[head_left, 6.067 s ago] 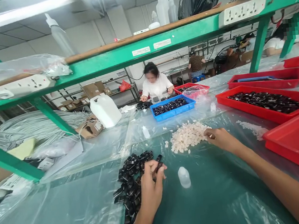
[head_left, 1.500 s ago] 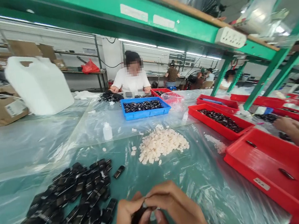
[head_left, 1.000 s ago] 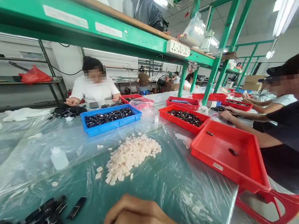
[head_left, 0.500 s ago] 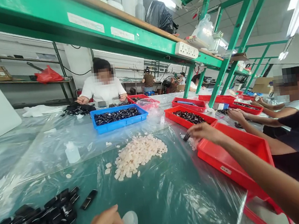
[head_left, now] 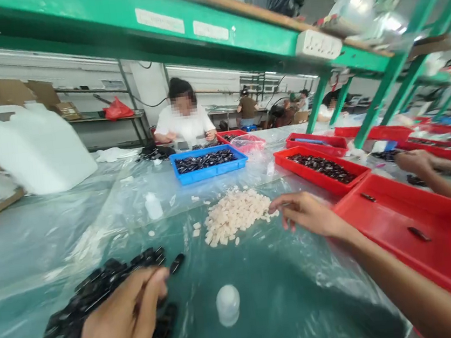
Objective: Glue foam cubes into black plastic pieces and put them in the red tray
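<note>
My left hand [head_left: 122, 319] is over the pile of black parts [head_left: 101, 291] at the lower left, its fingers closed; what they hold, if anything, is hidden. A small translucent bottle [head_left: 228, 304] stands on the green mat to its right. My right hand [head_left: 306, 211] reaches to the right edge of the heap of cream-coloured pieces [head_left: 234, 214], fingers apart and holding nothing visible. Two black parts, one of them [head_left: 419, 234] nearer me, lie in the large red tray [head_left: 439, 220] beside my right forearm. A single black part [head_left: 177, 263] lies beside the pile.
A blue tray [head_left: 210, 174] and a red tray [head_left: 324, 176] hold black parts. A white jug [head_left: 36, 150] stands at left, a small white bottle [head_left: 153, 206] mid-table. A person [head_left: 184, 120] sits opposite; another person's hands [head_left: 416, 163] are at right. A green shelf beam [head_left: 112, 35] crosses above.
The view has turned left. My left hand has left the small bottle for the black pile. My right hand has let go of a black part and moved to the cream heap; two parts now lie in the red tray.
</note>
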